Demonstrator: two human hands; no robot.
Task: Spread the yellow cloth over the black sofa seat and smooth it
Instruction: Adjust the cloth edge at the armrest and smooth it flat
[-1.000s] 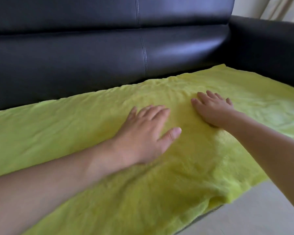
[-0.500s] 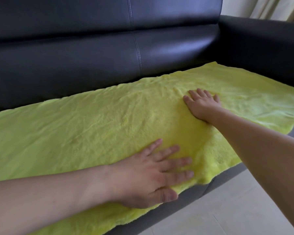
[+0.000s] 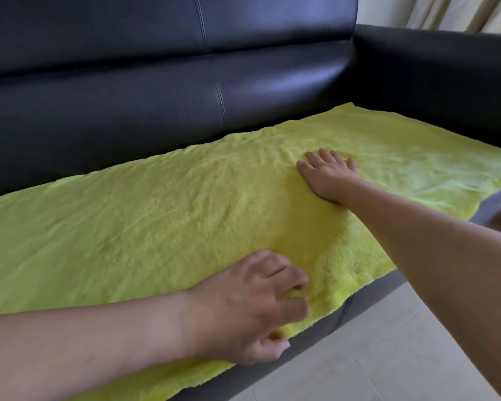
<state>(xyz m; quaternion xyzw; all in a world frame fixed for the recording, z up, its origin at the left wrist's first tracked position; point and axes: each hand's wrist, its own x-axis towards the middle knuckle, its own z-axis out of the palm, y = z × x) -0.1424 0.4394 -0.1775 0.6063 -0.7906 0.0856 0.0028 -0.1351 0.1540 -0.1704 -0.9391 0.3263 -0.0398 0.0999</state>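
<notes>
A fluffy yellow cloth (image 3: 162, 224) lies spread across the seat of the black leather sofa (image 3: 156, 91), reaching from the left edge of view to the right armrest. Its front hem hangs slightly over the seat's front edge. My left hand (image 3: 252, 311) is at that front hem, its fingers curled and gripping the cloth's edge. My right hand (image 3: 329, 176) lies flat farther back, fingers straight, pressing on the cloth near the backrest. Small wrinkles show around the right hand and toward the right end.
The sofa's backrest rises behind the cloth and its right armrest (image 3: 446, 70) closes the far right. Pale tiled floor (image 3: 373, 357) lies in front of the seat. A light curtain (image 3: 460, 13) hangs behind the armrest.
My left hand slid from the middle of the cloth down to its front hem and its fingers have curled onto the edge. My right hand stays flat in about the same place.
</notes>
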